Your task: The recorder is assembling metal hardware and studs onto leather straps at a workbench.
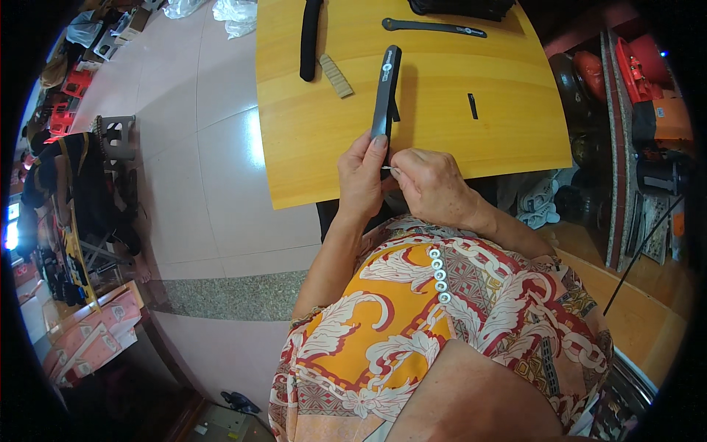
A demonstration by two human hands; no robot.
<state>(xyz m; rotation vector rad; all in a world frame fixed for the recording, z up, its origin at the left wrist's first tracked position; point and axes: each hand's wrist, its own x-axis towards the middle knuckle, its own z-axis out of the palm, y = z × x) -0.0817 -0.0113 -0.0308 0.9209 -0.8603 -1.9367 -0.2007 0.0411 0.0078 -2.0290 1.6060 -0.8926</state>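
My left hand [359, 177] is closed around the lower part of a long flat black strip [386, 92] with a rounded end and a small white mark. The strip stands up at a slight tilt over the near edge of the yellow table [309, 147], its thumb side toward me. Close beside it, my right hand [436, 188] pinches a small pale thing [390, 168] at the strip's lower end; its kind is too small to tell. Another black strip [434, 28] lies flat at the back of the table.
On the table lie a longer black piece [310, 44], a tan ridged strip [336, 76] and a small black scrap [473, 106]. A black bundle [464, 7] sits at the far edge. To the left, a person in dark clothes [81, 184] sits near a grey stool [118, 136].
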